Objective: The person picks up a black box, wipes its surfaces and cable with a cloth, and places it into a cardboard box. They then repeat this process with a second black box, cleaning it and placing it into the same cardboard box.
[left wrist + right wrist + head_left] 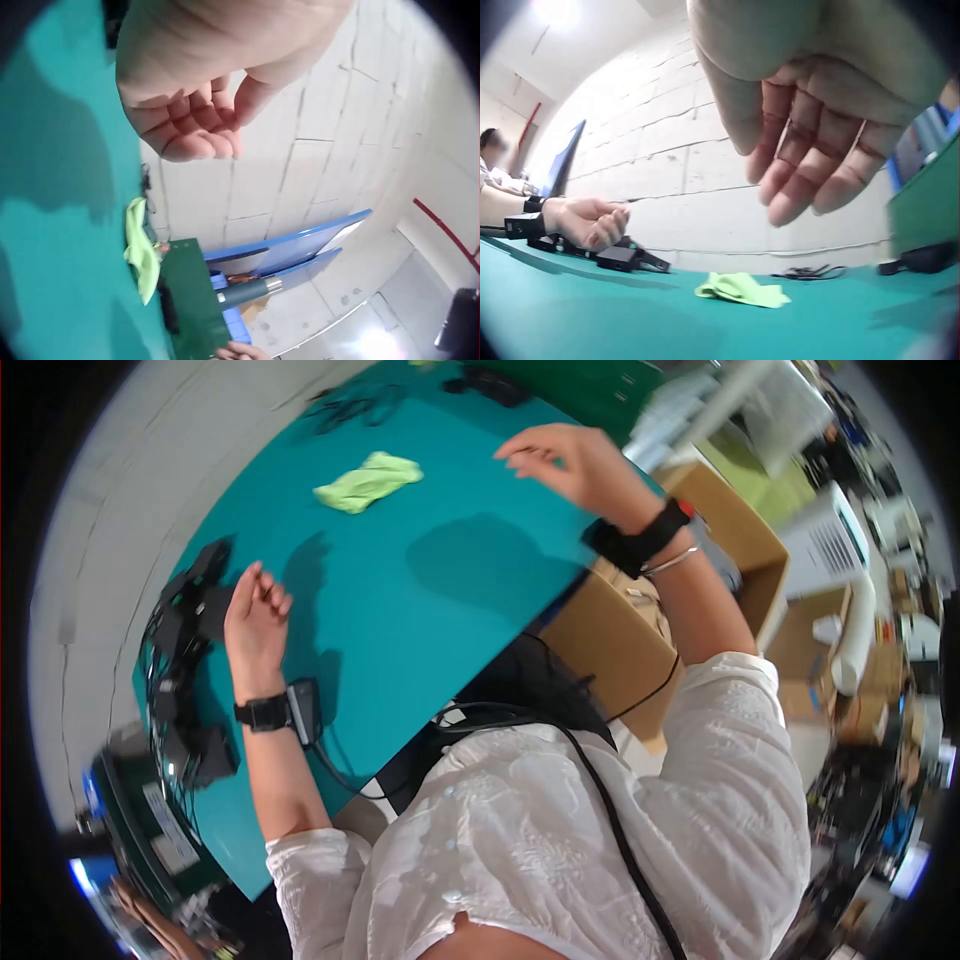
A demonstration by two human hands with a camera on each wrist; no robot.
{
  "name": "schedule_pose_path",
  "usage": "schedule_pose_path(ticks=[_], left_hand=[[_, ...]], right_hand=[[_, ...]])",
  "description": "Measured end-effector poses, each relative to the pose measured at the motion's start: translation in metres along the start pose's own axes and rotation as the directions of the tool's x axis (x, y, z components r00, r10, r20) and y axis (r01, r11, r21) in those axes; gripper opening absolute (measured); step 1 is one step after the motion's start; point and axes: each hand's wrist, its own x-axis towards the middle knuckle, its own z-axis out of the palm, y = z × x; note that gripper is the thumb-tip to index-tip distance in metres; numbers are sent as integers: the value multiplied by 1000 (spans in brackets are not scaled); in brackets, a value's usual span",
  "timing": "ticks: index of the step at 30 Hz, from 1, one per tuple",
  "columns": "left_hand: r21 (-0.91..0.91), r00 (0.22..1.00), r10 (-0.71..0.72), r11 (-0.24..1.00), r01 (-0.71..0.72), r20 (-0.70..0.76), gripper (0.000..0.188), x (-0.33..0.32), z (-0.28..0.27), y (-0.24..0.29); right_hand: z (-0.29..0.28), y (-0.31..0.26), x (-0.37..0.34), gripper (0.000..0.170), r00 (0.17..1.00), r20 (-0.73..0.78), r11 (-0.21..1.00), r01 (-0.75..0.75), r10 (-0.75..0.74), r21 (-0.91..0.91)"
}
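A crumpled light-green cloth (370, 482) lies on the teal tabletop (370, 610), toward the far side. My left hand (258, 615) hovers over the left part of the table with loosely curled fingers and holds nothing. To the cloth's right, my right hand (575, 465) is raised above the table, fingers loosely bent and nothing in them. In the right wrist view the cloth (742, 289) shows below and beyond the relaxed fingers (795, 199). The left wrist view shows the cloth (141, 251) past the left fingers (187, 146).
Several black devices with cables (180, 650) line the table's left edge. Coiled dark cable (355, 410) and a black item (488, 385) lie at the far end. An open cardboard box (600, 630) stands beside the table at the right. A white wall (300, 150) rises behind.
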Motion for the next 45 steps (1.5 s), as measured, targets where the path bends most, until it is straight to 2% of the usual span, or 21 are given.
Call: schedule_pose_path(ticks=[1,2,6,9,11,12,14,15,16,17,22,25,29,31,32,35,39,41,42,43,45], left_hand=[[-44,996,-64,997,66,56,17,3,-13,-10],[-48,992,-71,997,67,-105,19,6,-16,-17],[-272,968,-202,933,237,152,17,18,-63,-7],[-208,974,-185,956,209,127,15,21,-71,-3],[-156,972,-177,967,201,156,14,17,-67,-2],[-159,975,-171,968,193,144,15,14,-63,-1],[-127,980,-158,977,173,119,15,12,-62,1],[-119,981,-157,978,170,115,15,11,-61,2],[-108,980,-166,978,178,110,15,11,-61,3],[-108,976,-168,977,184,139,16,12,-61,4],[-151,971,-182,967,205,152,18,13,-62,8],[-210,977,-173,958,195,122,21,12,-59,9],[-235,978,-157,954,186,137,26,12,-62,8],[-248,981,-130,955,163,143,29,13,-70,8],[-206,970,-167,957,202,178,32,13,-74,9],[-128,969,-185,970,207,160,39,7,-72,8],[-24,987,-70,997,67,-144,38,0,-36,-5],[-123,986,-110,984,126,126,36,5,-51,-8],[-91,992,-83,992,91,93,35,3,-41,-9],[-59,997,-60,996,63,58,35,0,-31,-13],[-50,998,-40,998,42,42,31,0,-25,-15]], right_hand=[[-23,15,-26,20,997,-53,998,-55,57,44],[-46,25,-53,20,983,-93,988,-157,157,-1],[-103,108,-165,15,884,-259,896,-428,389,-118],[-97,209,-277,17,678,-236,665,-733,696,-142],[-78,258,-343,19,406,-174,393,-913,897,-107],[-68,283,-375,20,521,-88,445,-795,849,-413],[-33,306,-420,21,288,-19,226,-790,958,-570],[-18,308,-432,23,154,-20,115,-810,988,-575],[-16,311,-446,26,40,193,133,-858,980,-496],[-4,313,-460,27,93,176,180,-794,980,-581],[22,310,-488,29,-71,185,35,-858,980,-513],[38,316,-499,33,2,105,54,-867,994,-495],[47,314,-501,42,-69,116,2,-853,991,-522],[57,321,-517,55,68,100,113,-819,993,-562],[54,328,-516,60,-35,299,129,-850,954,-511],[61,329,-519,68,14,216,145,-783,976,-605],[58,364,-544,29,172,302,341,-624,938,-703],[21,339,-514,34,320,229,392,-792,920,-468],[3,329,-491,45,230,272,338,-813,934,-473],[-6,329,-493,37,327,201,382,-831,923,-403],[-45,294,-457,26,347,231,411,-839,909,-357]])
